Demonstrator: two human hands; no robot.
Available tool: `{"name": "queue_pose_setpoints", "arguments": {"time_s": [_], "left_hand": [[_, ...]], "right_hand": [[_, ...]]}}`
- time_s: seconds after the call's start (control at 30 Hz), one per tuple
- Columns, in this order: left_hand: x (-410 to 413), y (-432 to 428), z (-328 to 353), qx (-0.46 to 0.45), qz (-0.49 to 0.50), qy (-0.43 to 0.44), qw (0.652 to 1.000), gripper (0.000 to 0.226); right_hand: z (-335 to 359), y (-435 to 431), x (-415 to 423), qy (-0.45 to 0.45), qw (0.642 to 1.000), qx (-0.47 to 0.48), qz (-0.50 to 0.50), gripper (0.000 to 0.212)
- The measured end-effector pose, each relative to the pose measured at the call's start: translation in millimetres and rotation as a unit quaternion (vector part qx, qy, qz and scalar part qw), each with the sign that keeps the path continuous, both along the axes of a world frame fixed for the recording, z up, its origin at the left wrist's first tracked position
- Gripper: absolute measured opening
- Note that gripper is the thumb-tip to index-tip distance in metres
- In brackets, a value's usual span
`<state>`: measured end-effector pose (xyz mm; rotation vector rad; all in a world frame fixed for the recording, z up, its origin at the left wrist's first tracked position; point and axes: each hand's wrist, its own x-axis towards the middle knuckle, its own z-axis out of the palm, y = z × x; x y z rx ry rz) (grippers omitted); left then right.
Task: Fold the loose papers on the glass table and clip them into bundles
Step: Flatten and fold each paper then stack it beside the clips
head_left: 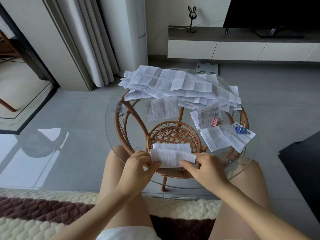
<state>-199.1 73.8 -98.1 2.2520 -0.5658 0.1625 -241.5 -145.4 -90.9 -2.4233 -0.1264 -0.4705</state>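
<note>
Head view: left hand (138, 163), right hand (206, 166) pinch folded paper (171, 157).

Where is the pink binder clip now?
In the head view, the pink binder clip is on the right side of the glass table, on a paper bundle, left of the blue clip.

A black television (273, 13) stands toward the right end of a long low cabinet (216, 49) with a grey top and white fronts, and a black rabbit-shaped ornament (191, 23) stands near the cabinet's left end. A pale bathroom scale (207, 67) lies on the grey tiled floor (78, 118) just in front of the cabinet, with pale curtains (97, 40) hanging at the left. A quilted cream and brown blanket (43, 213) lies nearest the camera.
</note>
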Motion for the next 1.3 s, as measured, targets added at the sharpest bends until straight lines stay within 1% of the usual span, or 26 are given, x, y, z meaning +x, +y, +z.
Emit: {"name": "queue_pose_setpoints", "arguments": {"time_s": [0.07,0.13,0.17,0.2,0.3,0.37,0.53,0.67,0.73,0.8,0.87,1.03,1.1,1.17,1.3], "left_hand": [[-2.7,-4.5,-2.8,-0.022,0.036,0.011,0.999,0.033],[-1.6,-8.7,-6.3,-0.03,0.059,0.002,0.998,0.036],[-1.3,-10.9,-7.3,-0.027,0.071,-0.004,0.997,0.037],[-0.8,-12.8,-8.2,-0.02,0.082,-0.011,0.996,0.04],[-0.7,-17.5,-12.0,0.01,0.114,-0.025,0.993,0.044],[-1.1,-20.4,-12.8,0.026,0.133,-0.031,0.99,0.043],[-2.3,-25.6,-15.3,0.074,0.17,-0.05,0.981,0.048],[-1.7,-26.2,-17.9,0.102,0.188,-0.057,0.975,0.041],[-2.6,-25.2,-17.9,0.101,0.18,-0.062,0.977,0.037],[-2.0,-24.0,-18.7,0.095,0.167,-0.064,0.979,0.031],[-1.1,-22.5,-19.1,0.105,0.147,-0.079,0.98,0.026],[5.1,-20.1,-14.1,0.152,0.036,-0.186,0.97,0.008],[8.2,-20.9,-13.4,0.163,-0.024,-0.199,0.966,0.02],[10.5,-21.1,-15.5,0.178,-0.082,-0.194,0.961,0.033],[15.7,-20.6,-17.1,0.222,-0.117,-0.14,0.958,0.059]], "right_hand": [[1.1,2.7,2.5,-0.011,0.999,0.022,-0.039,0.028],[-2.1,4.9,7.4,0.0,0.996,0.05,-0.069,0.038],[-5.6,6.3,9.6,-0.003,0.996,0.036,-0.082,0.044],[-7.2,7.6,11.3,-0.009,0.996,0.009,-0.091,0.045],[-15.6,8.9,15.5,-0.019,0.993,-0.068,-0.096,0.035],[-18.1,7.8,15.5,-0.016,0.992,-0.092,-0.09,0.035],[-15.3,10.7,14.4,0.016,0.988,-0.118,-0.102,0.039],[-6.6,13.8,15.6,0.042,0.988,-0.107,-0.1,0.046],[-4.0,14.0,17.3,0.061,0.987,-0.107,-0.103,0.045],[-2.7,12.6,19.8,0.085,0.982,-0.123,-0.115,0.036],[1.2,12.2,22.3,0.121,0.977,-0.13,-0.119,0.033],[14.2,14.2,27.7,0.163,0.971,-0.128,-0.119,0.041],[16.7,14.2,28.1,0.178,0.969,-0.126,-0.12,0.044],[16.9,14.4,27.8,0.178,0.968,-0.125,-0.123,0.044],[15.9,18.1,25.4,0.182,0.963,-0.146,-0.136,0.034]]}}
